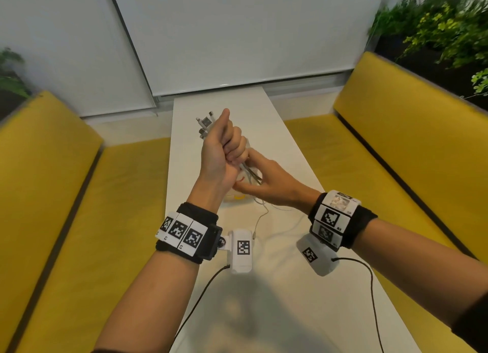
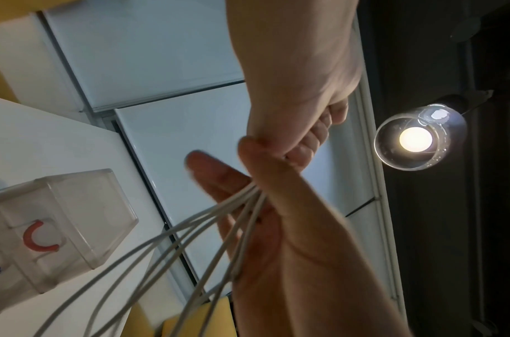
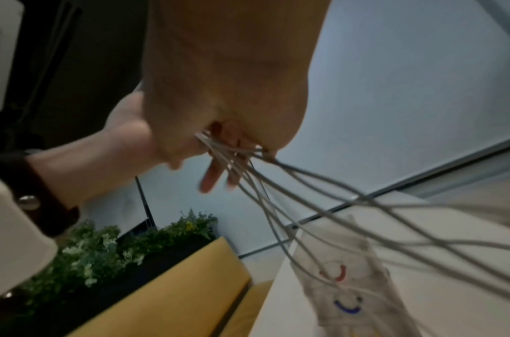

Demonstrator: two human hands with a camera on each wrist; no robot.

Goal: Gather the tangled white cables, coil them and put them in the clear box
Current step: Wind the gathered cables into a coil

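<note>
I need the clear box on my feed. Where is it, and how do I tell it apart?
Follow the long white table between the yellow benches to where the hands meet. The clear box stands on the table beneath them. It is see-through, with a red curved mark on it, unlike the white cables trailing past.

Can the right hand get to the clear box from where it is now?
Probably yes. The right hand is open just under the left hand, which grips the white cables, and the clear box stands close below, with only hanging strands between.

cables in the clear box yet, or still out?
Out. The left hand grips the white cables bunched above the table; the clear box holds none.
</note>
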